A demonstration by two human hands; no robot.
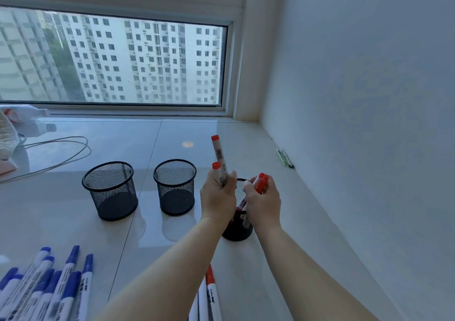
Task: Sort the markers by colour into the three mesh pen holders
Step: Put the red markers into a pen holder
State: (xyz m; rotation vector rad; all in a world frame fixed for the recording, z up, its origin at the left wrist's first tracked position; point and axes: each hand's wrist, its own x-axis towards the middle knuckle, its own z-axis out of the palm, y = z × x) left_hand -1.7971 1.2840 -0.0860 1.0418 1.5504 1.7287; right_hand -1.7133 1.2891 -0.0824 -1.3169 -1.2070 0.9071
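Observation:
Three black mesh pen holders stand in a row on the white sill. The left holder [110,190] and the middle holder [175,186] look empty. Both hands partly cover the right holder [238,229]. My left hand [218,195] grips two red-capped markers [218,153] upright, just left of that holder's rim. My right hand [263,201] holds red markers [259,181] tilted, their lower ends reaching down into the right holder. Several blue-capped markers [49,281] lie at the bottom left. More red-capped markers [209,293] lie between my forearms.
A grey cable [61,153] loops across the sill behind the left holder. Plastic bottles [27,117] and a cloth lie at the far left under the window. A small green-and-black object [284,157] rests along the right wall.

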